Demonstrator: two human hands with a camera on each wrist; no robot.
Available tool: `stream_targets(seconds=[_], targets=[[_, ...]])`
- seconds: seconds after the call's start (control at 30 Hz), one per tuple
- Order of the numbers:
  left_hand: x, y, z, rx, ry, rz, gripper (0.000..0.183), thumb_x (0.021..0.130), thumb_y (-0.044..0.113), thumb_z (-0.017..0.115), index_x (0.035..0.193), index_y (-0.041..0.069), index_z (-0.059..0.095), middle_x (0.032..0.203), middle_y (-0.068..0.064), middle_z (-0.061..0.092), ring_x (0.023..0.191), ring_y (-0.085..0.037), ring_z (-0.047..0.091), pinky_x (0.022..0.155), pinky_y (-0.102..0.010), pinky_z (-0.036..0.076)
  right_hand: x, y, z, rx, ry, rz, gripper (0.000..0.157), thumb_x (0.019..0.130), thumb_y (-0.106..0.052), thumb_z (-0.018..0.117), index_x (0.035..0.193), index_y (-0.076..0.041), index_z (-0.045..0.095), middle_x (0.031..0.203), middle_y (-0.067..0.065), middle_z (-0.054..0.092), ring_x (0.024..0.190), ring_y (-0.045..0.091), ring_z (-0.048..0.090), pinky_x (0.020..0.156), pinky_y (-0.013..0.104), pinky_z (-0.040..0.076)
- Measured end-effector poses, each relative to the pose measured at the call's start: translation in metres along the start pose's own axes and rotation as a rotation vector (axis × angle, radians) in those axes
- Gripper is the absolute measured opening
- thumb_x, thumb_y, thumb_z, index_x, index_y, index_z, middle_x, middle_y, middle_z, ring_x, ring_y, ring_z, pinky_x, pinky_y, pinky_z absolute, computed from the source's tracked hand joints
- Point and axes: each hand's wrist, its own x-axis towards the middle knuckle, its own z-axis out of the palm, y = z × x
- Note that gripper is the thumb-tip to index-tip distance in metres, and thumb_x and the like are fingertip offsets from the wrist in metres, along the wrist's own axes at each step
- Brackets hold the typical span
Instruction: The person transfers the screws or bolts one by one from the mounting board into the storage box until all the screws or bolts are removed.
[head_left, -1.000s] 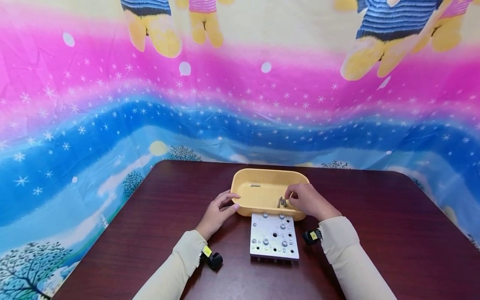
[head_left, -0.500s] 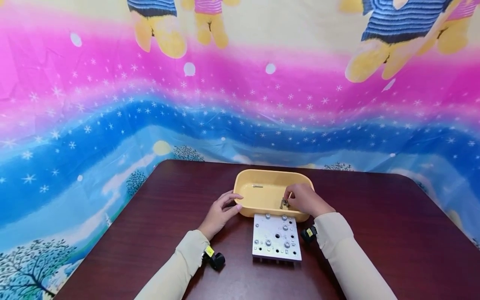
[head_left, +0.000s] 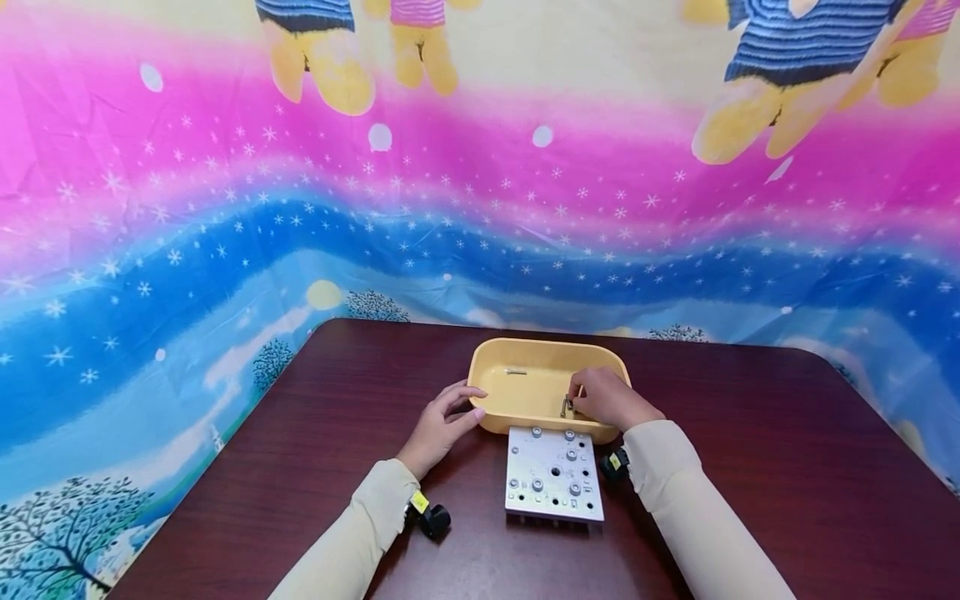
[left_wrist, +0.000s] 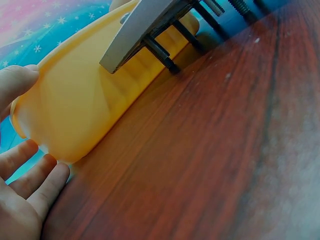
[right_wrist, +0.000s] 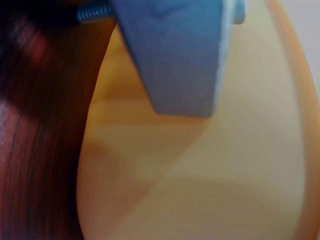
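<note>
A yellow plastic tray (head_left: 517, 404) stands toward the back of the table. My left hand (head_left: 442, 425) holds its left end, index finger over the rim and thumb at the front corner; in the left wrist view the other fingers (left_wrist: 47, 185) lie spread by its end wall. My right hand (head_left: 611, 396) reaches into the tray's right side, with thumb and fingertips pinching at a small cluster of metal screws (head_left: 564, 407), partly hidden by the fingers. Another screw (head_left: 515, 372) lies alone near the tray's back left. The right wrist view shows no fingers.
In front of the tray, its back edge against the tray's front wall, is a silver metal plate (head_left: 543, 492) with several holes and socket-head bolts. Threaded bolt ends (left_wrist: 162, 52) stick out beneath it. A printed cloth (head_left: 480, 208) hangs behind the dark wooden table (head_left: 750, 467).
My right fingertips have lowered onto the screws in the tray, covering some of them. The view has shifted slightly; the left hand keeps its place on the tray.
</note>
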Motion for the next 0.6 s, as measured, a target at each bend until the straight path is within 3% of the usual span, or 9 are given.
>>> stream_targets(seconds=[0.33,0.6], targets=[[-0.003,-0.001,0.001,0.011,-0.008,-0.009,0.032,0.093,0.015,0.065,0.121,0.0,0.061,0.146,-0.023,0.038,0.131,-0.032,0.044,0.102,-0.049,0.042,-0.004,-0.003,0.001,0.001,0.022,0.013,0.008,0.086,-0.006,0.063,0.081,-0.009,0.068,0.076,0.001,0.061,0.064,0.016,0.051,0.059,0.029,0.044],[0.0,0.002,-0.001,0.014,-0.009,-0.012,0.033,0.093,0.016,0.065,0.122,0.001,0.061,0.148,-0.022,0.036,0.133,-0.031,0.042,0.103,-0.05,0.041,-0.02,-0.028,-0.013,0.062,0.095,-0.051,0.007,0.089,-0.007,0.062,0.09,-0.007,0.07,0.08,0.0,0.064,0.068,0.013,0.055,0.06,0.029,0.049]])
